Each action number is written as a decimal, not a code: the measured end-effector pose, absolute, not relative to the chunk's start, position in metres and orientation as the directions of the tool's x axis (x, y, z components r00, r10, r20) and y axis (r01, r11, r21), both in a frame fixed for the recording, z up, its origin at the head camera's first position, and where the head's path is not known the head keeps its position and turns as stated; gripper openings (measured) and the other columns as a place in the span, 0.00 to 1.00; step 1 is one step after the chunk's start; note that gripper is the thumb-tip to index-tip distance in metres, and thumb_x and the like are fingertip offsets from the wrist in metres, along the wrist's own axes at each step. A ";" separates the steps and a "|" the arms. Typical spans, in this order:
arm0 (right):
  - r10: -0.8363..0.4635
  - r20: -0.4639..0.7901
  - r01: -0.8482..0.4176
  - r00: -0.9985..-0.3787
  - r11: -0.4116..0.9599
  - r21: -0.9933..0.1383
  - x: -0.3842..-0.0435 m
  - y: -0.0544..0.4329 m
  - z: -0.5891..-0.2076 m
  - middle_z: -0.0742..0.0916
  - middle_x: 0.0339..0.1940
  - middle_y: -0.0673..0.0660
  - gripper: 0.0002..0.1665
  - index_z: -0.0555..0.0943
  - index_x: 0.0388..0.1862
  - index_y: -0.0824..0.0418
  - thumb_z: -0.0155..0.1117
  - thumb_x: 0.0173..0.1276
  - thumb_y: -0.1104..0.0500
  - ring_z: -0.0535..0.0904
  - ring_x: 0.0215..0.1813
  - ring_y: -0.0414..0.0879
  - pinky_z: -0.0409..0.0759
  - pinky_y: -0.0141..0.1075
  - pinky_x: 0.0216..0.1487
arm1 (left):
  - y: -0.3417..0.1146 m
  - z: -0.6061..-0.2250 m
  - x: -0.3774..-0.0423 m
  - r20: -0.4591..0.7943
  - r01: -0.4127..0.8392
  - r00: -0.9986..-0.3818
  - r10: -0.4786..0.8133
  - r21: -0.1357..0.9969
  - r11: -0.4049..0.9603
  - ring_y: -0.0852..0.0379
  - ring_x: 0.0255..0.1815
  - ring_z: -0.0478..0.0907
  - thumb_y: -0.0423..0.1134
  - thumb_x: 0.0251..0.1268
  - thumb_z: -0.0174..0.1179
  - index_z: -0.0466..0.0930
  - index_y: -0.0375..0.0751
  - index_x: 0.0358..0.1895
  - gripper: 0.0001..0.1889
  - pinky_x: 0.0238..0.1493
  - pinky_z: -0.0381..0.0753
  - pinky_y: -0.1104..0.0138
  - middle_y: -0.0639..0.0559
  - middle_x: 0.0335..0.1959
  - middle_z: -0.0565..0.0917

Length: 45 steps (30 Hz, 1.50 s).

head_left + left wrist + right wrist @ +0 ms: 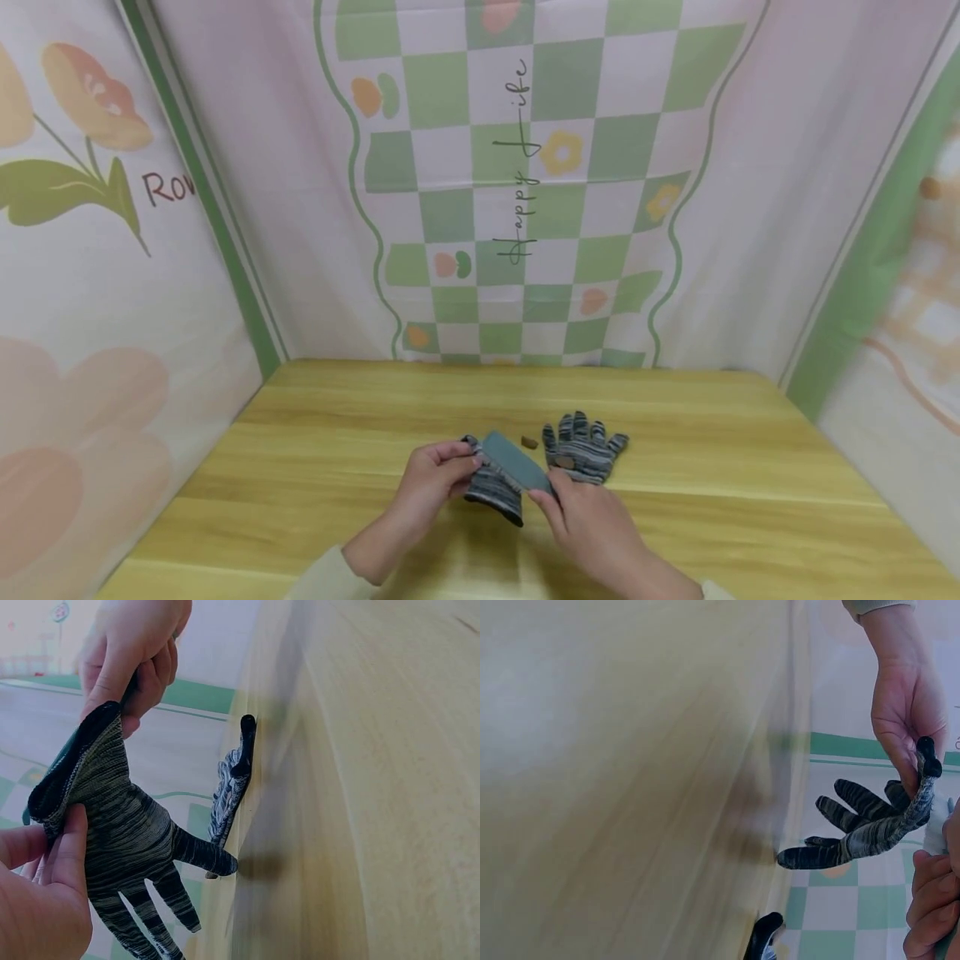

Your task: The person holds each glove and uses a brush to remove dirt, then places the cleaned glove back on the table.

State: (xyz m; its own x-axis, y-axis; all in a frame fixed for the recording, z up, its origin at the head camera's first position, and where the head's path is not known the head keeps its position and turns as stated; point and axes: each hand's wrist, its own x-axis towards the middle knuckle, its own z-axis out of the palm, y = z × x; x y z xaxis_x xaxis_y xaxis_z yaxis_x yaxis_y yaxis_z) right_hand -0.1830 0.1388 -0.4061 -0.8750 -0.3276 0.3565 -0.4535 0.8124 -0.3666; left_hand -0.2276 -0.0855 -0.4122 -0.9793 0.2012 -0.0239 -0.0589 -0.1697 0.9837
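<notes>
Between finger and thumb my left hand [433, 482] pinches a grey-and-black striped knit glove [493, 490]. That glove is raised off the table, its fingers hanging down in the left wrist view [124, 832]. My right hand [594, 521] grips a teal brush [516, 458] with a flat back. Short pale bristles line the brush's lower edge, against or just over the glove. How firmly they touch cannot be told. A matching second glove [581, 446] lies spread on the table, beyond the right hand. On it sits a small brown patch or piece [565, 462].
Another small brown piece [529, 442] lies on the wooden table [360, 417], left of the flat glove. Behind the table hangs a green-and-white checked curtain [502, 208]. Printed cloth walls [90, 292] close in both sides.
</notes>
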 end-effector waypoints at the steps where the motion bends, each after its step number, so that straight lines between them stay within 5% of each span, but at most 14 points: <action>1: -0.326 0.358 -0.453 -0.875 0.811 -0.369 -0.183 0.140 -0.407 0.66 0.14 0.42 0.13 0.73 0.33 0.55 0.56 0.75 0.49 0.60 0.14 0.35 0.60 0.28 0.14 | -0.085 -0.412 -0.228 -0.026 -0.061 -0.979 0.203 0.984 -0.168 0.62 0.29 0.80 0.31 0.63 0.63 0.80 0.28 0.43 0.10 0.32 0.83 0.72 0.49 0.34 0.86; 28: -0.278 0.331 -0.382 -0.902 0.870 -0.310 -0.186 0.158 -0.400 0.67 0.13 0.43 0.12 0.74 0.32 0.54 0.59 0.73 0.50 0.60 0.14 0.36 0.61 0.29 0.14 | -0.087 -0.415 -0.229 -0.014 -0.054 -0.975 0.220 0.983 -0.175 0.61 0.28 0.79 0.30 0.61 0.64 0.79 0.30 0.39 0.07 0.32 0.83 0.70 0.52 0.29 0.83; 38: -0.398 0.379 -0.508 -0.836 0.821 -0.259 -0.174 0.151 -0.404 0.65 0.13 0.40 0.14 0.72 0.31 0.54 0.56 0.74 0.48 0.58 0.14 0.33 0.59 0.27 0.13 | -0.082 -0.412 -0.227 -0.025 -0.070 -0.981 0.191 0.970 -0.232 0.62 0.28 0.80 0.26 0.62 0.62 0.79 0.37 0.33 0.04 0.33 0.83 0.73 0.51 0.30 0.84; 45: -0.404 0.383 -0.511 -0.831 0.825 -0.239 -0.173 0.150 -0.406 0.66 0.13 0.39 0.15 0.71 0.30 0.53 0.57 0.73 0.47 0.58 0.13 0.32 0.59 0.27 0.13 | -0.082 -0.413 -0.226 -0.011 -0.080 -0.978 0.207 0.942 -0.325 0.59 0.30 0.81 0.24 0.62 0.59 0.76 0.33 0.34 0.03 0.37 0.85 0.69 0.48 0.31 0.81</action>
